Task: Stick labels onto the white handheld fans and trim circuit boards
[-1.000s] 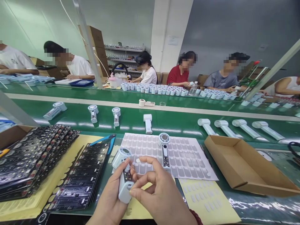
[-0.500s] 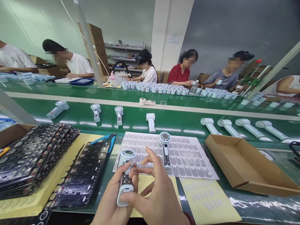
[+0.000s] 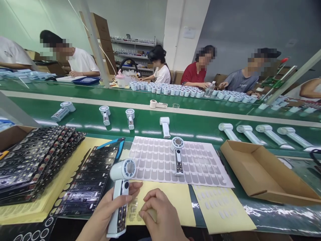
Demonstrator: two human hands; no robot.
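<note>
My left hand (image 3: 100, 211) is wrapped round the handle of a pale blue handheld fan (image 3: 116, 221), held tilted with its round head up. Small electronic parts show along the front of its handle. Low over a yellow backing sheet (image 3: 175, 201), my right hand (image 3: 162, 214) has thumb and fingers pinched together; whatever is between the fingertips is hidden. Faint clear stickers show on that sheet between my hands. Behind them, a second handheld fan (image 3: 178, 157) lies on a white sheet of grey stickers (image 3: 150, 164).
Stacked black circuit panels (image 3: 30, 164) and blue-handled cutters (image 3: 120, 147) are at left. An open cardboard box (image 3: 265, 170) stands at right, near another yellow sticker sheet (image 3: 223, 207). More handheld fans (image 3: 165, 127) lie on the green belt (image 3: 193, 125). Co-workers sit across it.
The fan in my left hand has turned and moved left and lower, its head now facing right. My right hand has come away from the fan, down to the yellow sheet, its fingers closing.
</note>
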